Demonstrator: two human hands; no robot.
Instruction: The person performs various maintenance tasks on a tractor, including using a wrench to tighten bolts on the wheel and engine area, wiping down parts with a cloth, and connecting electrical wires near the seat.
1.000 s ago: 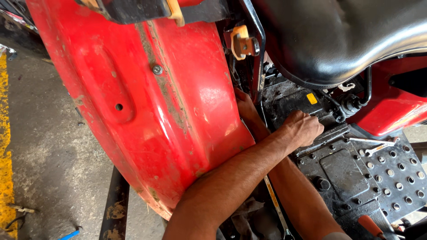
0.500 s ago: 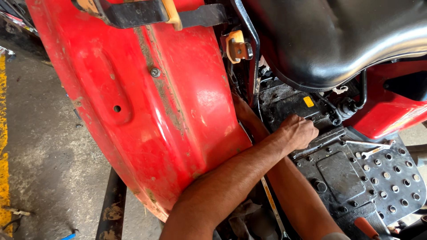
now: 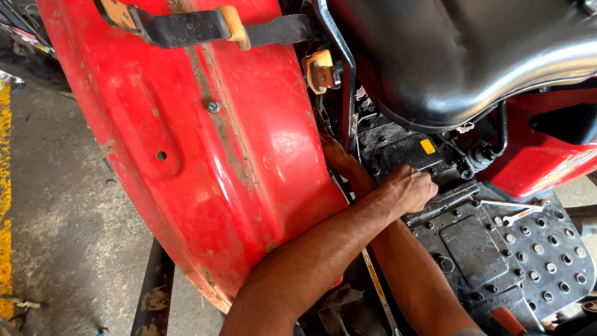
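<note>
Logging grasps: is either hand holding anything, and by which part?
Cannot tell: left hand rests fisted on the black metal floor plate; right hand reaches behind the red fender.

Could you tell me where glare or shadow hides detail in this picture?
Head view: glare whitens the red fender and streaks the black seat; deep shadow under the seat hides the right hand; the left hand is sharp and well lit.

1. A big red metal fender [image 3: 205, 155] fills the left and centre of the frame.
2. The left hand [image 3: 410, 188] rests on greasy black machinery [image 3: 398, 146] at centre right, below a black padded seat [image 3: 460, 56].
3. The right hand [image 3: 336, 155] reaches in beside the fender's edge.
4. A silver spanner [image 3: 519, 216] lies on the perforated black footplate [image 3: 547, 261] at lower right.
</note>
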